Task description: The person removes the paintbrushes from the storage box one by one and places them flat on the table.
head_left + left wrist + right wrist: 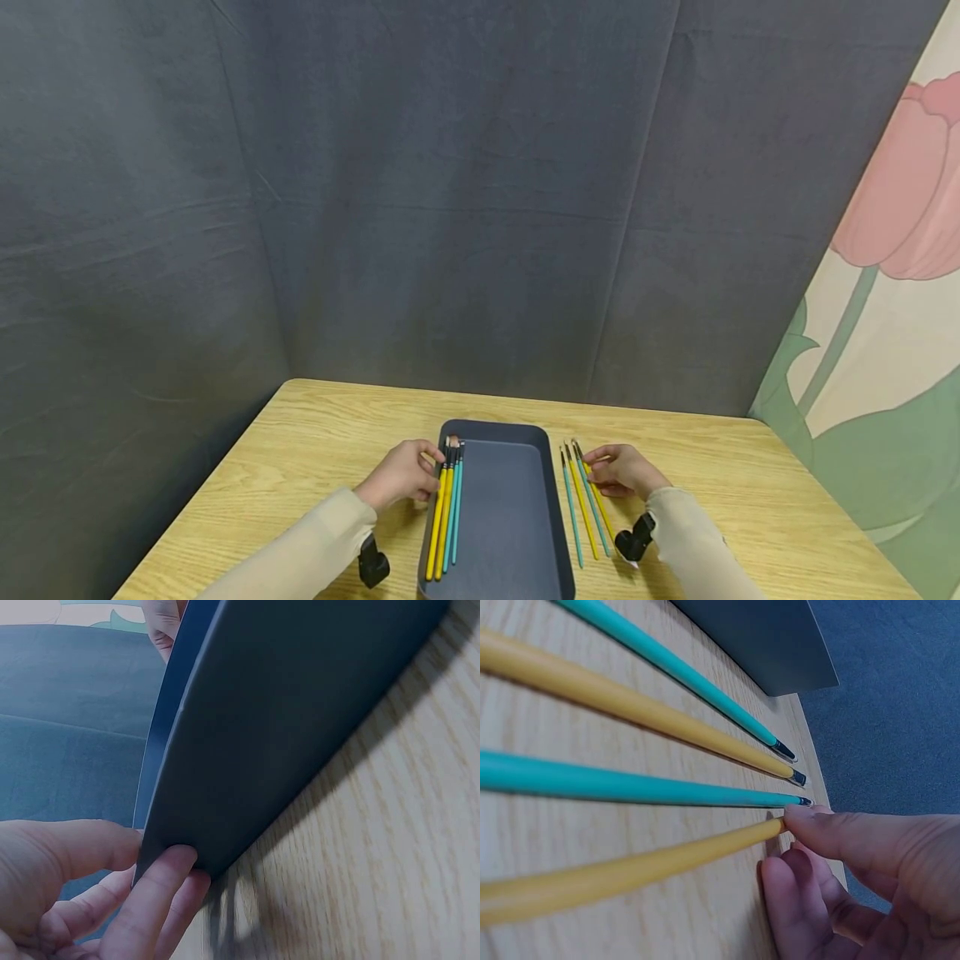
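Inside rectangular dark-grey tray [512,508]: four slim yellow/teal paintbrushes [447,517]. Right of tray, remaining: four more [582,507]. Left grip [405,472]: pinching rim [181,712]; right grip [624,469]: pinching outermost yellow brush [602,504].

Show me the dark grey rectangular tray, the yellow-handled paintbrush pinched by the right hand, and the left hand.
Dark grey rectangular tray [512,508], head view: bare floor.
Yellow-handled paintbrush [634,872], right wrist view: its handle.
Left hand [402,474], head view: back of hand.

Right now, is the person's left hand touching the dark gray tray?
Touching. The left wrist view shows it: the left hand has fingertips resting against the outer wall of the dark gray tray, no gap showing.
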`<action>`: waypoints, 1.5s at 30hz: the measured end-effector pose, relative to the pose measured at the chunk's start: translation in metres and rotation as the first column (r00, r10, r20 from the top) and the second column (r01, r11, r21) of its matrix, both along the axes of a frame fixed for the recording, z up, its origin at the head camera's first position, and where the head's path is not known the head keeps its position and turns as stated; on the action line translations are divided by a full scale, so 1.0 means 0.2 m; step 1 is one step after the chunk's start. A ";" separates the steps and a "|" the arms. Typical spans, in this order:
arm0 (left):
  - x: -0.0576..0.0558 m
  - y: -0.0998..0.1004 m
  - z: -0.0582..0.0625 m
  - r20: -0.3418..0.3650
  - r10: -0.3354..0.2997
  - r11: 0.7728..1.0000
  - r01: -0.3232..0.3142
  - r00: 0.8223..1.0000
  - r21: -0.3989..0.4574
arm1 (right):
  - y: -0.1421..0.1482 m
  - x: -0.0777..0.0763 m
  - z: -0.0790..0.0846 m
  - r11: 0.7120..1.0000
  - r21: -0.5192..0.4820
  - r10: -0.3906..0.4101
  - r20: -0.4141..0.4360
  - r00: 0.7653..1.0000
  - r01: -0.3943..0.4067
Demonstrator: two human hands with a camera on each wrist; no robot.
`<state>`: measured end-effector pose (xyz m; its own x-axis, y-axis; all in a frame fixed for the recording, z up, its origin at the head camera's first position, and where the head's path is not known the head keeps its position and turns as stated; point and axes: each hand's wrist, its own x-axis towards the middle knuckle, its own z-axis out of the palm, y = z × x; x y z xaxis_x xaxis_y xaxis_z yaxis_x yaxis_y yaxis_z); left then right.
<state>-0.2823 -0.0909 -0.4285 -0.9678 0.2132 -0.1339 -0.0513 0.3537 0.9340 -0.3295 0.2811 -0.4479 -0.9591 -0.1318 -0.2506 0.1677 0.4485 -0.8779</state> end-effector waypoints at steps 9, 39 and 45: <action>0.00 0.00 0.00 -0.004 0.000 1.000 0.000 1.000 -0.005 | 0.01 -0.01 0.00 1.000 -0.025 0.015 0.021 1.000 -0.014; -0.01 0.00 -0.02 0.010 -0.003 1.000 0.003 1.000 0.005 | -0.17 0.07 0.28 0.966 -0.208 0.143 -0.061 0.988 -0.153; 0.00 0.00 -0.01 0.007 0.000 1.000 0.000 1.000 0.002 | -0.34 0.11 0.37 0.949 -0.250 0.182 -0.073 0.981 -0.195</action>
